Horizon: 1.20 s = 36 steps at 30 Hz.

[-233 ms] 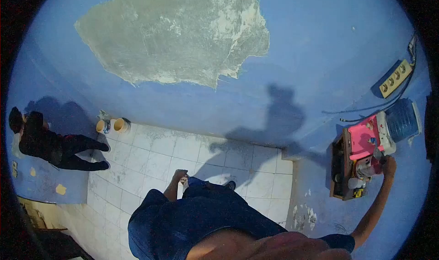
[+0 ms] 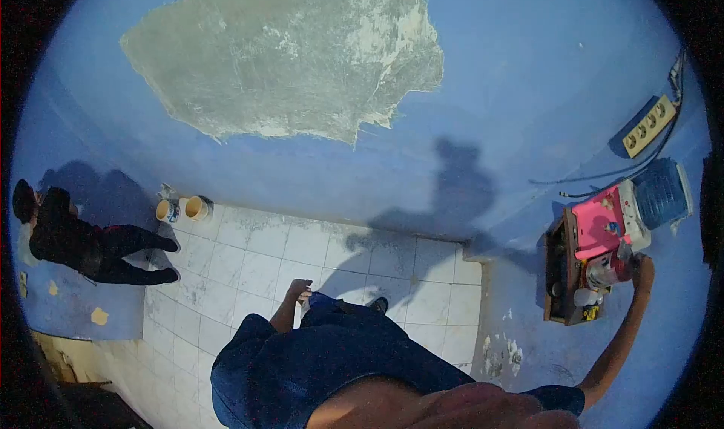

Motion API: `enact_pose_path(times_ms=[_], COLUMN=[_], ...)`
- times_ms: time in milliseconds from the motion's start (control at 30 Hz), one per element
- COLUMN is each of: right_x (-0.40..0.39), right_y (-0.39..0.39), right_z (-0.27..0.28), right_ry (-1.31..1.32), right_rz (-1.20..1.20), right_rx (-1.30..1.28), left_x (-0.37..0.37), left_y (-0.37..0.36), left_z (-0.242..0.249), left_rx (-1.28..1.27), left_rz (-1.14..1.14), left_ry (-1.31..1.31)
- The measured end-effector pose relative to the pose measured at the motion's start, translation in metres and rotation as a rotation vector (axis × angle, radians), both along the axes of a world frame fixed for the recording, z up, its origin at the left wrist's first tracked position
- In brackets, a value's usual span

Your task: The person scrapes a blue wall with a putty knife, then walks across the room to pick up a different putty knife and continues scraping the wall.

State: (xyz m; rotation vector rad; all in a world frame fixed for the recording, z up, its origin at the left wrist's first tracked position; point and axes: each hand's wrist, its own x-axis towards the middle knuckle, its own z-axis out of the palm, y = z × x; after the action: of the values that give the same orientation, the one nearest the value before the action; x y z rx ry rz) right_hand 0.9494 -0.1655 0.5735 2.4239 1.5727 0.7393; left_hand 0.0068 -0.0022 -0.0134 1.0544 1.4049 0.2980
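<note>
My right hand reaches out to the wooden cabinet on the right wall. Its fingers are closed around a small greyish thing, too small to make out, beside a clear jar with a reddish lid. A pink tray-like thing lies close by. My left hand hangs low in front of my dark blue clothes, its fingers curled around a small pale thing that I cannot name.
A wooden cabinet carries several containers and a blue water jug. Above is a power strip. A person in black stands at the left wall near two buckets. The wall has a bare grey patch.
The greyish thing at my right hand has shifted down and toward the hand, so less of it shows. The whole view has moved slightly. My left hand stays about the same.
</note>
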Motion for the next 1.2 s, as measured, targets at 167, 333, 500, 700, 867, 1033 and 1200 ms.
enact_pose_path(times_ms=[167,333,500,700,867,1033,1200], right_x=[-0.042,-0.165,-0.333,-0.556,-0.673,-0.707,-0.697], right_y=[-0.023,-0.029,-0.001,0.133,0.244,0.302,0.347], right_z=[0.019,0.042,-0.004,-0.158,-0.178,-0.139,-0.153], right_ry=[-0.061,0.052,0.521,1.656,1.672,1.598,1.571], right_rz=[0.034,0.047,0.187,0.059,0.181,0.250,0.153], right_rx=[0.139,0.323,0.657,1.063,0.872,1.084,1.110], left_x=[-0.013,-0.023,-0.051,-0.084,-0.062,0.011,0.100], left_y=[-0.013,-0.010,0.023,0.106,0.208,0.321,0.357], left_z=[0.018,0.036,0.033,0.008,0.064,0.228,0.392], left_rx=[-0.180,-0.332,-0.329,-0.106,0.003,0.164,0.402], left_rz=[0.157,0.403,0.331,0.182,-0.035,-0.146,-0.333], left_ry=[-0.163,-0.074,-0.012,-0.244,-0.221,-0.474,-0.876])
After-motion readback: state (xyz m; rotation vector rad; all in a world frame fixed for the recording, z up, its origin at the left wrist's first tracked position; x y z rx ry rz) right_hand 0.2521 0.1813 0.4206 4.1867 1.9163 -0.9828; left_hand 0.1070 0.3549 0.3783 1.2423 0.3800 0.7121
